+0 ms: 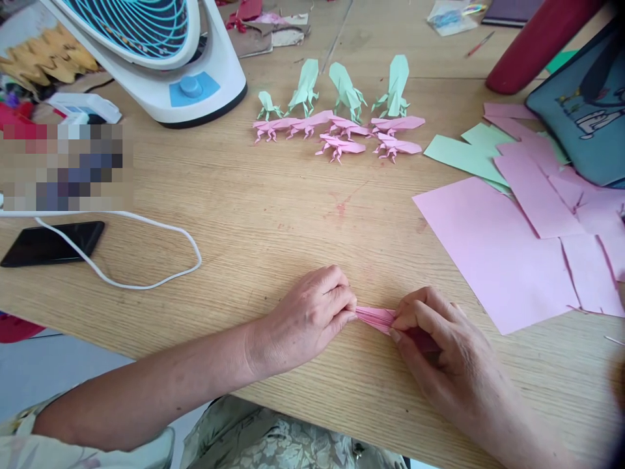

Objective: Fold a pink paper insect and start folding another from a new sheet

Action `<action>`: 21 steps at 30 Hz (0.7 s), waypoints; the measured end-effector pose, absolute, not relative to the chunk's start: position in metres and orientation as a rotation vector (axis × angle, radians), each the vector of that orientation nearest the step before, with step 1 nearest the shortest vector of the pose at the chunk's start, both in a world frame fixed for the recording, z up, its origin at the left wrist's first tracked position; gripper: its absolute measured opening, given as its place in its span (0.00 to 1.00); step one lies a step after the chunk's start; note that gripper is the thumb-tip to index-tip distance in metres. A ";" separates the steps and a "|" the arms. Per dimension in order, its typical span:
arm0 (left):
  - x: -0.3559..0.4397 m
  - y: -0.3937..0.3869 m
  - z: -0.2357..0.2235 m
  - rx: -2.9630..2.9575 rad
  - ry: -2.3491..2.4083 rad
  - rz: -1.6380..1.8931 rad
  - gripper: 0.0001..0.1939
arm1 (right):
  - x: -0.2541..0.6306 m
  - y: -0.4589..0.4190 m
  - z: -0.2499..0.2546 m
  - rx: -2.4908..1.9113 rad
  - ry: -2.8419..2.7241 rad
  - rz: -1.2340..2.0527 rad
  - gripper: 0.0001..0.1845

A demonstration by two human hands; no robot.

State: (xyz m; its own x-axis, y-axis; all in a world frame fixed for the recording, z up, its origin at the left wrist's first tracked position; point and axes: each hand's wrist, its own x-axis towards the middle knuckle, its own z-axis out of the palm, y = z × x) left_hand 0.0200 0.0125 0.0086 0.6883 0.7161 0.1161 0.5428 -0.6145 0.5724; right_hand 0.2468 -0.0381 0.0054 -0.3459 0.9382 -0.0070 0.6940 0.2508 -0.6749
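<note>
A narrow, many-layered piece of folded pink paper (375, 317) stretches between my two hands, just above or on the table near its front edge. My left hand (317, 312) is closed, pinching the paper's left end between thumb and fingers. At the other end, my right hand (434, 342) pinches the paper with thumb and fingertips. Both ends are hidden inside the fingers. Farther back stand several pink origami insects (342, 144) in rows, with several pale green origami insects (347, 88) behind them.
Pink paper sheets (498, 254) and green strips (463, 156) lie at the right, beside a blue pouch (586, 111) and a red cylinder (537, 49). A white fan (205, 85) stands back left. A black phone (53, 244) and white cable (195, 251) lie left on the wooden table (234, 189).
</note>
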 end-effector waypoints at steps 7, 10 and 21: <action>0.024 0.013 0.007 2.387 0.987 0.477 0.07 | 0.247 -0.038 0.006 -1.454 -2.164 0.764 0.06; 0.025 0.014 0.008 2.357 1.006 0.481 0.07 | 0.249 -0.038 0.003 -1.435 -2.169 0.759 0.07; 0.021 0.016 0.008 2.321 0.970 0.434 0.07 | 0.253 -0.040 -0.001 -1.334 -2.258 0.697 0.20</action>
State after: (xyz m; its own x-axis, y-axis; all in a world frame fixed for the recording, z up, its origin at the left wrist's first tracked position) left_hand 0.0214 0.0156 0.0084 0.6825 0.7274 0.0717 0.5386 -0.5667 0.6235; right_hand 0.2527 -0.0399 -0.0013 -0.4482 0.8878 0.1046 0.6745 0.4127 -0.6121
